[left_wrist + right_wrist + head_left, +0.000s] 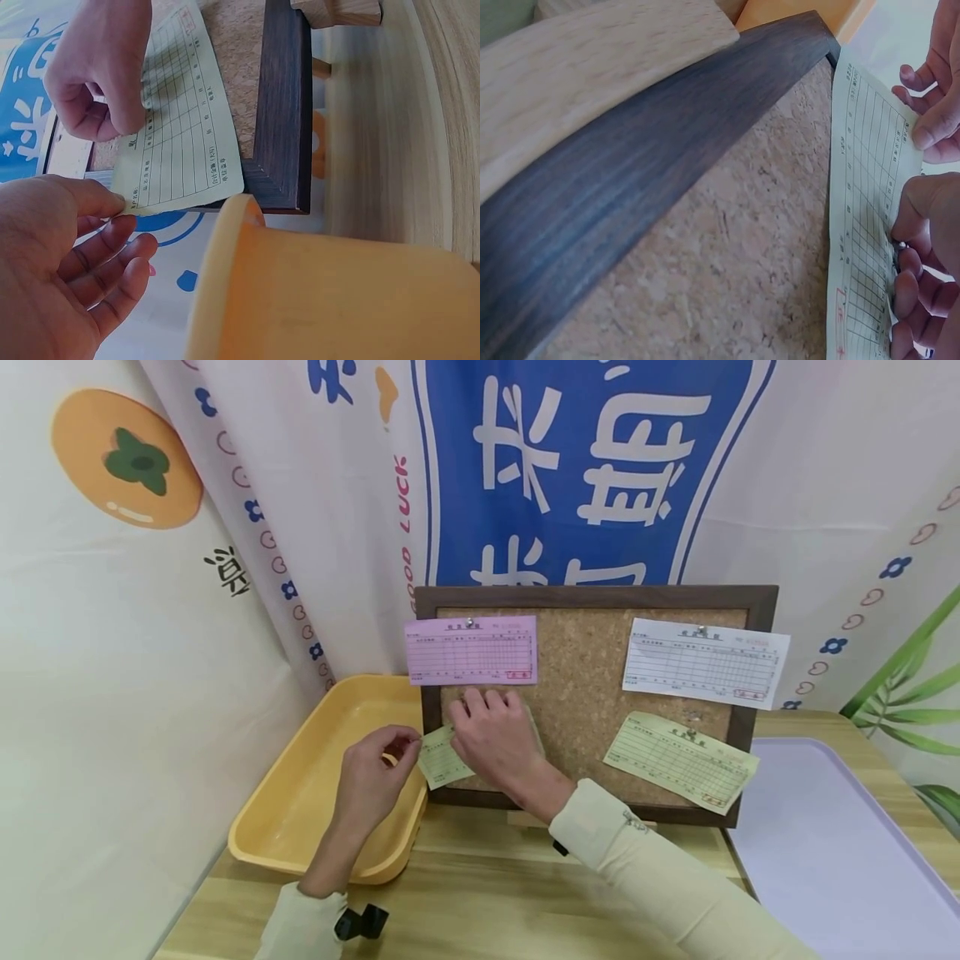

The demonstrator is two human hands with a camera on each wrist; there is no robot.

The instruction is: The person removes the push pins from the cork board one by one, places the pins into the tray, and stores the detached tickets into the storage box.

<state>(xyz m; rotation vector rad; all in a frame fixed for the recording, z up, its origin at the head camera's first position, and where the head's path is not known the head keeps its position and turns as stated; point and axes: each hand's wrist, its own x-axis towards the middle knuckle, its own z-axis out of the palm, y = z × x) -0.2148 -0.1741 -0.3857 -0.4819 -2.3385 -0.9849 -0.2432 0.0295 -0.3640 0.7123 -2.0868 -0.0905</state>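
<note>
- The left grip (372,781) is pinching the upper left corner of a pale green slip (184,131) between thumb and index finger, while its other fingers are bending loosely, clear of the paper.
- The right grip (498,743) is grasping a small silvery pin (900,245) at the top edge of that same slip; fingertips are hiding much of the pin.
- The pale green slip is sitting just right of the left grip and partly behind the right grip, its printed grid facing outward and its left end overlapping the dark frame of a corkboard (577,693).
- The corkboard is standing beyond the right grip, and a light wooden support (522,819) is showing below its lower edge.
- A purple slip (471,653) is hanging from a pin just above the right grip.
- A white slip (701,664) is hanging up and to the right of the right grip, also pinned.
- A yellow-green slip (678,762) is hanging tilted to the right of the right grip, below the white one.
- A yellow tray (307,793) is resting around and to the left of the left grip, on a wood-grain counter (480,893).
- A lavender tray (840,843) is lying well to the right of the right grip.
- A printed curtain (360,527) is hanging behind everything, beyond both grips.
</note>
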